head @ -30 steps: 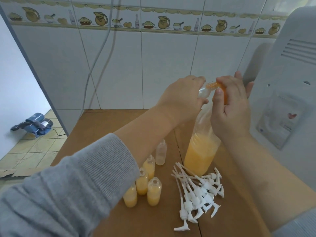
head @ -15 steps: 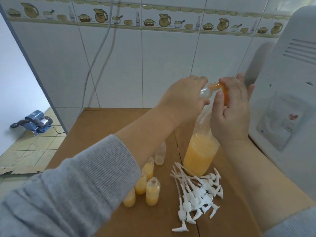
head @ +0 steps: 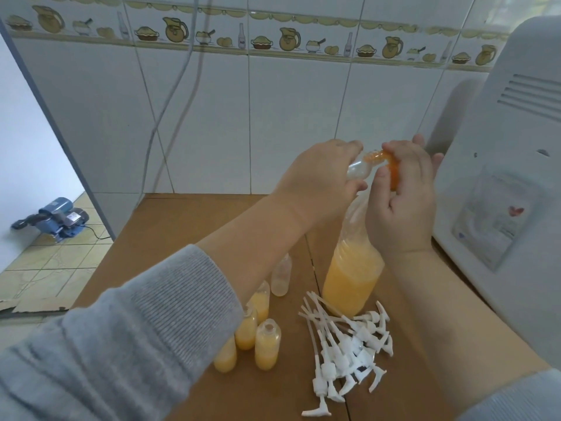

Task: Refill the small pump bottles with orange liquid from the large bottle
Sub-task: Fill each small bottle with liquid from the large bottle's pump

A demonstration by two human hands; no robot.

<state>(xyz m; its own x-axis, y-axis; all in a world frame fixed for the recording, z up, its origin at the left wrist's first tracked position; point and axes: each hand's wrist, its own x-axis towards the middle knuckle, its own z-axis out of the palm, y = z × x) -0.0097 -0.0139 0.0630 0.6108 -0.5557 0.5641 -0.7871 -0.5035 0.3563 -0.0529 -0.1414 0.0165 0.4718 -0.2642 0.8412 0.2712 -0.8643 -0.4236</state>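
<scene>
Orange liquid fills the large bottle [head: 352, 278]; pump heads [head: 349, 344] white; wall tiles [head: 273, 41] bear yellow jugs.

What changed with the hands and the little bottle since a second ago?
Not much. The left hand tipped the small bottle a bit flatter, so more of it shows, with orange liquid at its mouth against the orange piece in the right hand. Both hands keep their hold. The big bottle, the filled bottles and the pumps stayed put.

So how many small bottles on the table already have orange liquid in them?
4, clustered beside the left forearm: front-left, front-right, middle and rear. The bottle behind them looks empty. The sleeve may hide more.
</scene>
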